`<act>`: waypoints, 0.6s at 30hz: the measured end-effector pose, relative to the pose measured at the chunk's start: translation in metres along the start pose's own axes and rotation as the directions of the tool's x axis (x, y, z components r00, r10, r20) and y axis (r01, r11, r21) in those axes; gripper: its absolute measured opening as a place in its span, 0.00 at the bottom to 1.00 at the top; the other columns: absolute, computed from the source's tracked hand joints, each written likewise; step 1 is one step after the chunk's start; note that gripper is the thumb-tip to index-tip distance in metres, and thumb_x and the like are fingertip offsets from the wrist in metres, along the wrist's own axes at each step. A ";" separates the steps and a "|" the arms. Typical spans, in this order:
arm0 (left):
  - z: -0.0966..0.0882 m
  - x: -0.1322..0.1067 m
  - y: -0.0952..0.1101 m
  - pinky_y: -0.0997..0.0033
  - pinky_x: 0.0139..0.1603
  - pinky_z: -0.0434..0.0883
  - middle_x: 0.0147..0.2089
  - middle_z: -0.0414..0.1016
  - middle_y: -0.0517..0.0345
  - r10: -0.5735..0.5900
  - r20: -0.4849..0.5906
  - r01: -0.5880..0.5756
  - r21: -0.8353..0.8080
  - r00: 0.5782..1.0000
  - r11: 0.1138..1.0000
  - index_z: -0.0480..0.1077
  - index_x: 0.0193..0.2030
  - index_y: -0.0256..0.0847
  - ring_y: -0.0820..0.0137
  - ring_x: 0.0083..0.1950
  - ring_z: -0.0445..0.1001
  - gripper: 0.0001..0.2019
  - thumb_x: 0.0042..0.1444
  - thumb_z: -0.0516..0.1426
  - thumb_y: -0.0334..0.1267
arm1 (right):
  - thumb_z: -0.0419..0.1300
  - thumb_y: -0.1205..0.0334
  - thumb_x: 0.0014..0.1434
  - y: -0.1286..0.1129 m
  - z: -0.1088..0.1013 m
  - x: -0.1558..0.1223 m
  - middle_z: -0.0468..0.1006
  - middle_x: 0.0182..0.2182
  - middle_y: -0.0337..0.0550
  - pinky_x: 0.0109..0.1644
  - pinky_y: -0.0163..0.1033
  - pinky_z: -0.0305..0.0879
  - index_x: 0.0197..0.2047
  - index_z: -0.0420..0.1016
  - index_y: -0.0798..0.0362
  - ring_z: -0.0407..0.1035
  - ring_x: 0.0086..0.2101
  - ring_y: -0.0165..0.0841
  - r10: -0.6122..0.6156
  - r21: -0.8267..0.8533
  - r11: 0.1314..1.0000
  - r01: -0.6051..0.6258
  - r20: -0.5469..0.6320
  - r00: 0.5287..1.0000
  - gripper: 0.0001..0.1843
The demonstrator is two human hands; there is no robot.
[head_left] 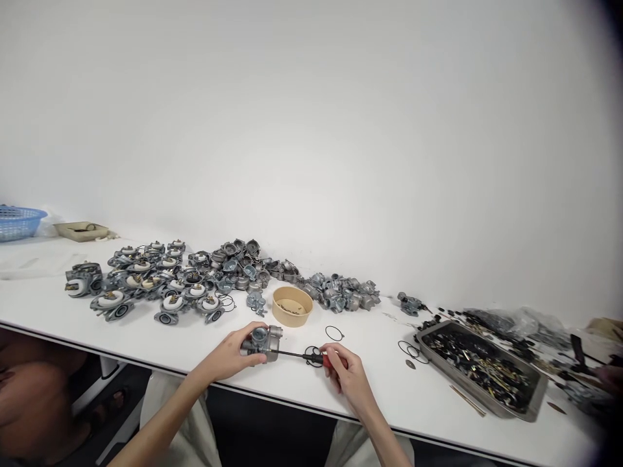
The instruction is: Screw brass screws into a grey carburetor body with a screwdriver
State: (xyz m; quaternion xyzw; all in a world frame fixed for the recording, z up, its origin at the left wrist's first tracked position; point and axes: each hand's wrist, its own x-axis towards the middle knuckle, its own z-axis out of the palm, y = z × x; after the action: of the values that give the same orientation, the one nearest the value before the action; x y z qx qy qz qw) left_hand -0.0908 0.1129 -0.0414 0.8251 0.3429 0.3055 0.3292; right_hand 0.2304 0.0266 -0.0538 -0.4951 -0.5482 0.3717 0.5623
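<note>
My left hand [228,355] grips a small grey metal carburetor body [265,340] on the white table [146,337], fingers wrapped round its left side. In my right hand [348,376] is a screwdriver [306,356] with a red handle and a thin black shaft; its tip points left into the carburetor's side. A black rubber O-ring [312,357] lies on the table under the shaft, just left of my right fingers.
Several carburetors with white floats [146,282] are heaped at the back left, with more grey parts [341,292] at the back centre. A tan bowl [292,305] stands behind my hands. A metal tray of small dark parts [481,368] lies to the right, loose O-rings [334,333] nearby.
</note>
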 end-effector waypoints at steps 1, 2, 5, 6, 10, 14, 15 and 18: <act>0.000 0.000 0.000 0.43 0.61 0.75 0.67 0.73 0.47 0.002 0.003 -0.002 -0.001 1.000 1.000 0.66 0.71 0.46 0.53 0.60 0.77 0.28 0.68 0.64 0.45 | 0.66 0.34 0.63 0.001 0.000 0.000 0.72 0.22 0.39 0.20 0.33 0.48 0.41 0.83 0.54 0.56 0.18 0.27 -0.001 -0.006 1.000 0.001 0.002 1.000 0.28; 0.000 0.000 0.000 0.42 0.62 0.74 0.67 0.73 0.47 0.003 0.006 -0.003 -0.002 1.000 1.000 0.65 0.72 0.46 0.52 0.61 0.77 0.29 0.68 0.65 0.45 | 0.67 0.35 0.62 0.001 -0.001 0.001 0.73 0.22 0.39 0.21 0.33 0.48 0.42 0.83 0.55 0.56 0.18 0.27 -0.004 -0.010 1.000 0.004 0.003 1.000 0.28; -0.001 0.000 0.000 0.40 0.64 0.72 0.69 0.71 0.46 -0.001 0.010 0.001 -0.009 1.000 1.000 0.62 0.74 0.47 0.51 0.63 0.75 0.32 0.66 0.66 0.44 | 0.69 0.36 0.61 0.003 -0.001 0.001 0.76 0.23 0.41 0.24 0.35 0.53 0.45 0.83 0.55 0.58 0.20 0.28 -0.014 -0.009 1.000 0.014 0.003 1.000 0.28; -0.001 0.000 -0.001 0.39 0.65 0.72 0.71 0.70 0.46 -0.004 0.011 0.005 -0.012 1.000 1.000 0.61 0.75 0.47 0.50 0.64 0.75 0.33 0.66 0.66 0.44 | 0.70 0.36 0.60 0.003 -0.002 0.001 0.76 0.23 0.40 0.25 0.35 0.56 0.44 0.83 0.55 0.60 0.20 0.29 -0.018 -0.006 1.000 0.018 0.000 1.000 0.27; -0.001 0.000 -0.001 0.37 0.68 0.69 0.74 0.66 0.45 -0.005 0.017 0.005 -0.023 1.000 1.000 0.61 0.76 0.49 0.48 0.68 0.71 0.35 0.66 0.67 0.44 | 0.71 0.38 0.60 0.004 -0.002 0.001 0.71 0.20 0.36 0.33 0.39 0.64 0.44 0.82 0.53 0.68 0.25 0.35 -0.030 0.001 1.000 0.030 -0.015 0.999 0.25; -0.001 0.001 -0.001 0.36 0.68 0.69 0.74 0.66 0.45 0.009 0.011 -0.009 -0.036 1.000 0.999 0.61 0.75 0.48 0.48 0.68 0.71 0.34 0.66 0.67 0.43 | 0.70 0.38 0.60 0.005 -0.002 0.001 0.69 0.19 0.34 0.34 0.41 0.66 0.43 0.82 0.53 0.66 0.23 0.34 -0.036 -0.003 0.999 0.036 -0.011 0.999 0.25; -0.001 0.002 0.000 0.37 0.68 0.70 0.73 0.67 0.45 0.012 0.009 -0.012 -0.037 1.000 0.999 0.62 0.75 0.47 0.48 0.68 0.72 0.33 0.66 0.67 0.44 | 0.70 0.38 0.60 0.005 -0.002 0.001 0.69 0.20 0.34 0.34 0.41 0.66 0.43 0.82 0.53 0.66 0.23 0.34 -0.038 -0.006 0.999 0.038 -0.008 0.999 0.25; -0.002 0.002 0.001 0.38 0.67 0.71 0.73 0.68 0.45 0.017 0.008 -0.017 -0.042 1.000 0.999 0.64 0.73 0.47 0.49 0.67 0.73 0.31 0.66 0.67 0.44 | 0.69 0.38 0.61 0.004 -0.003 0.001 0.71 0.21 0.36 0.32 0.41 0.64 0.40 0.82 0.52 0.64 0.22 0.33 -0.048 -0.017 0.999 0.048 0.005 0.999 0.24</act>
State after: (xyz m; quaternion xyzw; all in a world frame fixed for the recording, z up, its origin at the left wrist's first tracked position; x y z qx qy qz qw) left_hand -0.0908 0.1142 -0.0393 0.8222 0.3278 0.3120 0.3453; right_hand 0.2340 0.0282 -0.0576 -0.4855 -0.5645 0.3546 0.5656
